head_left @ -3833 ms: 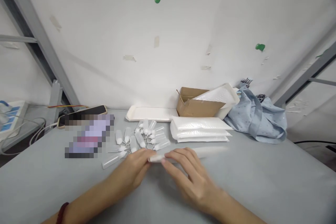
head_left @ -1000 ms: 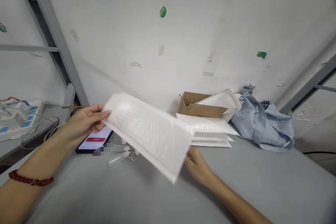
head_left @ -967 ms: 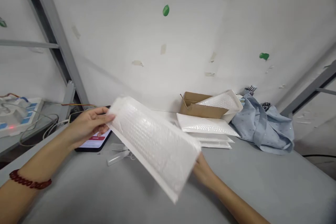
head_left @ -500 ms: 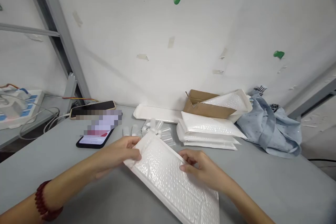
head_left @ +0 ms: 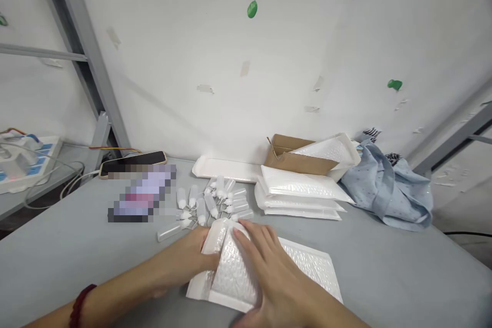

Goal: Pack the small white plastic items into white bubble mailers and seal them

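A white bubble mailer lies flat on the grey table in front of me. My left hand grips its left end, where the flap is folded up and over. My right hand lies on top of the mailer with fingers stretched flat, pressing it down. Just behind the mailer sits a cluster of small clear plastic bottles with white tips.
A stack of white bubble mailers lies behind, right of the bottles. A brown cardboard box with another mailer, a white tray, two phones and a blue cloth stand along the wall. Cables and a power strip are at left.
The mailer was held up in the air a second ago; it has come down onto the table, turned lengthwise left to right, and both hands now press on its left end.
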Demonstrator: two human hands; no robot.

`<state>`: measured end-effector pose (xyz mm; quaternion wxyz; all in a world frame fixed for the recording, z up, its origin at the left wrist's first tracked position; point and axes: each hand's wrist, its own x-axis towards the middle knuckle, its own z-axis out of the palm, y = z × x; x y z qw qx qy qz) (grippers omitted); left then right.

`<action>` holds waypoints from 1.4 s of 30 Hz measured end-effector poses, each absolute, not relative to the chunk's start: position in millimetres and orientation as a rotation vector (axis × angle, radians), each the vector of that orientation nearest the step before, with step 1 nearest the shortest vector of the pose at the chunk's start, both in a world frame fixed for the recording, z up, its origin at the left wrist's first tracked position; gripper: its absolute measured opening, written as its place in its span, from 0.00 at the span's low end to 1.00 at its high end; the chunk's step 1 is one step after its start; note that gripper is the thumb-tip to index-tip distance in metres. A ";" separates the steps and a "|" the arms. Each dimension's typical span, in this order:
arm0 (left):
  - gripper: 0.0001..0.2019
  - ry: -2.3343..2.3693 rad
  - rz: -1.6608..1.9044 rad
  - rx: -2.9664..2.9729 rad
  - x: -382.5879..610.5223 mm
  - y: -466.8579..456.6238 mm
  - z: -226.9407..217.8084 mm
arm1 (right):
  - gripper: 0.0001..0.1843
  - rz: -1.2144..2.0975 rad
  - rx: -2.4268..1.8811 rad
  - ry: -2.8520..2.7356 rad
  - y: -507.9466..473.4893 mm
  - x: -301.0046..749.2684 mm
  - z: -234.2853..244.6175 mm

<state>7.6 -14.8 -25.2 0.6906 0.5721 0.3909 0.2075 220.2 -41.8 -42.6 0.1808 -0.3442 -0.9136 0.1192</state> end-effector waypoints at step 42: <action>0.16 1.334 0.374 1.898 -58.2 11.6 6.6 | 0.26 0.575 -1.152 -2.357 -21.5 235.4 -43.8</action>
